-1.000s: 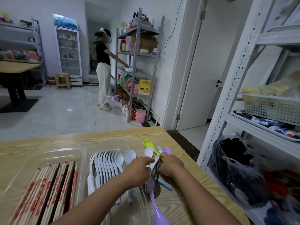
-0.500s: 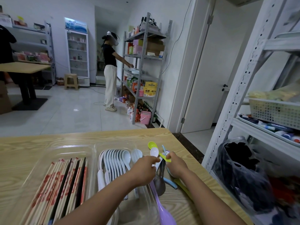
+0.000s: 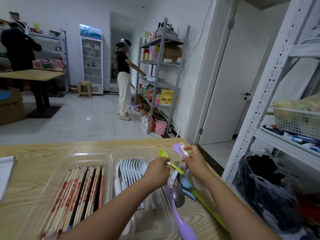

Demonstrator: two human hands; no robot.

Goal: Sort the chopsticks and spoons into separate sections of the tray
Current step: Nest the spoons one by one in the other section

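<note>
Sorting spoons: where a slip could happen

Fig.: head view, both hands raised over the right end of the tray. Left hand is closed in a pinch on the green spoon, bowl up, handle slanting down to the right. Right hand is curled around a purple spoon & a white spoon held together, bowls up. Chopsticks lie packed lengthwise in the tray's left section; the white spoons sit nested in a row in the middle section. Loose items rest just right of that row, under the hands: a grey metal spoon, a blue spoon, a long purple spoon & a long green strip of a handle near the table edge. Whether these lie inside the tray's right section or on bare wood I cannot tell; the clear wall is hard to trace.

Risks, as judged:
1. Two spoons in one grip w/ smooth plastic handles: one may slide out when the fingers loosen, dropping onto the pile below or off the table edge, which is near.
2. The green spoon is held by fingertips only; a knock against the right hand's pair, just beside it, could twist it free.
3. Setting coloured spoons down fast may upset the nested white row.
4. The long purple spoon overhangs toward the viewer; a forearm passing above could catch it.
</note>
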